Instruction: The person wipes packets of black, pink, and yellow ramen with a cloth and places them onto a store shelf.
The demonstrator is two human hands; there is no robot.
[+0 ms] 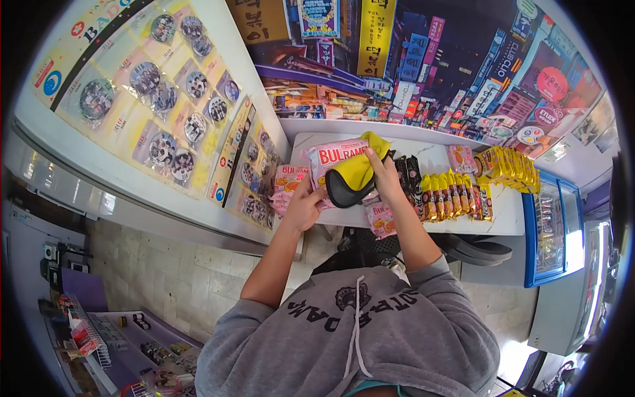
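Note:
A pink noodle packet (321, 157) marked BULRAMEN is in front of me over the white table, its lower left edge gripped by my left hand (305, 204). My right hand (385, 173) is closed on a yellow and black cloth (352, 173), which lies against the front of the packet and covers its right part. Another pink packet (288, 178) is just behind my left hand, and one more (381, 220) lies at the table's front edge below my right wrist.
On the white table (506, 218) stand dark packets (408, 173), a row of yellow packets (452, 195) and a yellow stack (508, 168). A blue-framed glass cooler (551, 228) is at the right. A white cabinet (149, 159) with badges rises at the left.

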